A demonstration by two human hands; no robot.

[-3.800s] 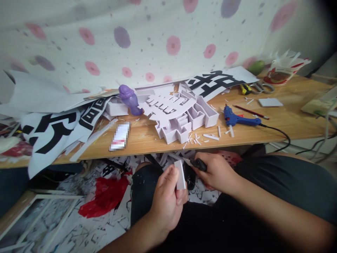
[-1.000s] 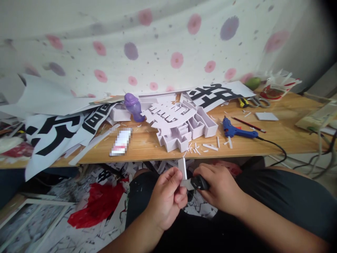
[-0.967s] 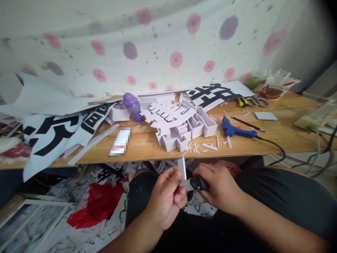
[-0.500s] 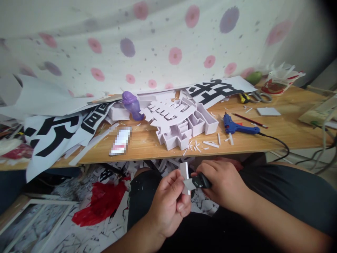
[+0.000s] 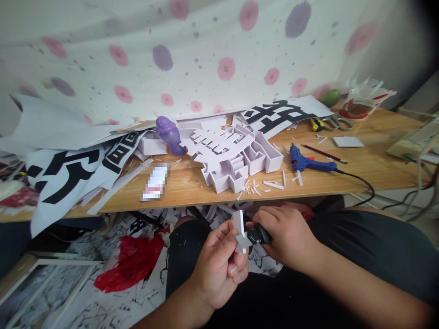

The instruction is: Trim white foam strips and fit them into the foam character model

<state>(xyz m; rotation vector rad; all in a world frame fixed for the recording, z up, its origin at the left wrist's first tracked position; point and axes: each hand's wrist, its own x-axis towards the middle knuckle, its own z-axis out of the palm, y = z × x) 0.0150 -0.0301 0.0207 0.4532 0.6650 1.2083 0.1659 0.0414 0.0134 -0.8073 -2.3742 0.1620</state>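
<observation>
Above my lap, my left hand (image 5: 222, 260) is closed around a small white foam-board strip (image 5: 238, 221), held upright between thumb and fingers. My right hand (image 5: 286, 235) grips the black handle of a utility knife (image 5: 258, 235). Its wide grey blade lies across the strip's lower part, touching it close to my left thumb. Beyond my hands, on the wooden table, stands a white foam-board letter form (image 5: 224, 176) with open walled compartments. A flat cut-out white character (image 5: 219, 148) rests on top of it.
A blue glue gun (image 5: 312, 163) with a black cord, a pencil (image 5: 324, 154), scissors (image 5: 338, 123) and a white board piece (image 5: 348, 142) lie to the right. A purple bottle (image 5: 169, 135), a phone (image 5: 155, 182) and printed character sheets (image 5: 65, 176) are left. Below is a red plastic bag (image 5: 132, 262) among scraps.
The view has shifted slightly, so the table things sit a little farther left and higher. The blade has tilted a little against the strip. Both hands keep their hold.
</observation>
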